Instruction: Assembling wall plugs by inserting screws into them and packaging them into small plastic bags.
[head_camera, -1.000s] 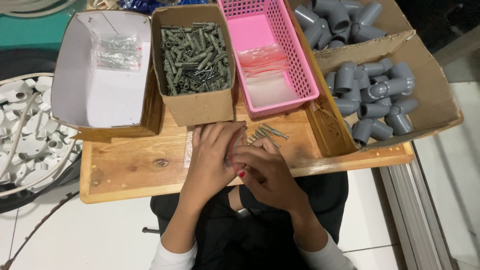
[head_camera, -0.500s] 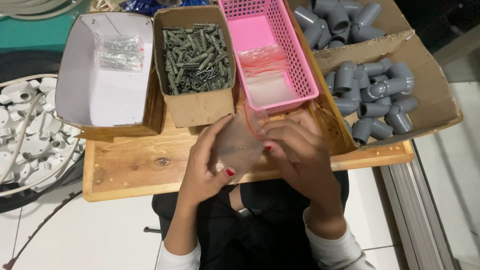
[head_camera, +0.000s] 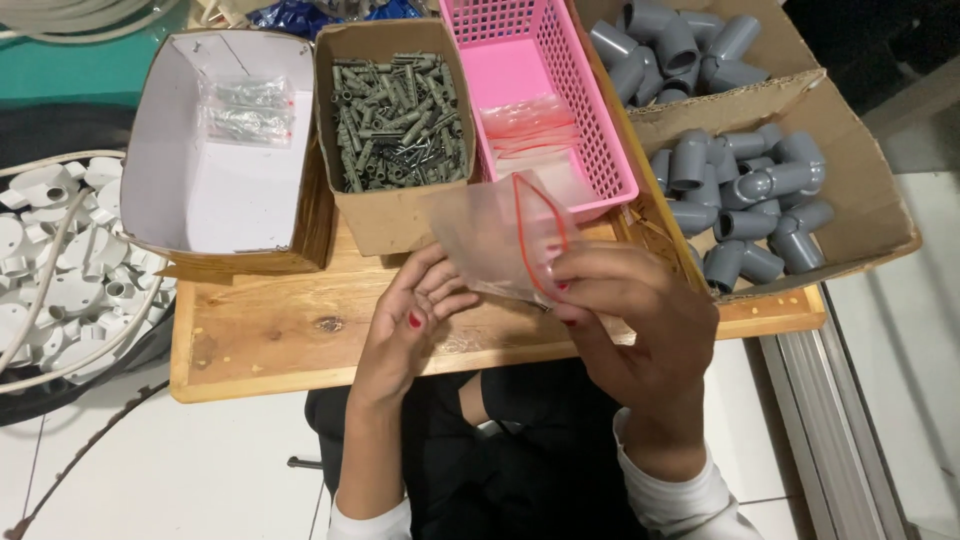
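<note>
My right hand (head_camera: 630, 310) pinches a small clear plastic zip bag (head_camera: 495, 235) with a red seal strip. It holds the bag up over the wooden board (head_camera: 270, 335) with the mouth gaping open. My left hand (head_camera: 415, 315) is cupped just left of the bag, its curled fingertips at the bag's lower edge. Whether anything lies in that palm is hidden. Right behind the bag stands a cardboard box of grey wall plugs and screws (head_camera: 395, 120).
A pink basket (head_camera: 600, 150) with spare clear bags sits right of the plug box. A white-lined box (head_camera: 225, 190) with filled bags stands at the left. Cartons of grey pipe elbows (head_camera: 760, 200) are at the right. White round fittings (head_camera: 60, 290) lie off the board's left side.
The hands rose from a small pile of plugs on the board. The right hand now holds the bag higher with its mouth opened, and the left hand has dropped beneath it.
</note>
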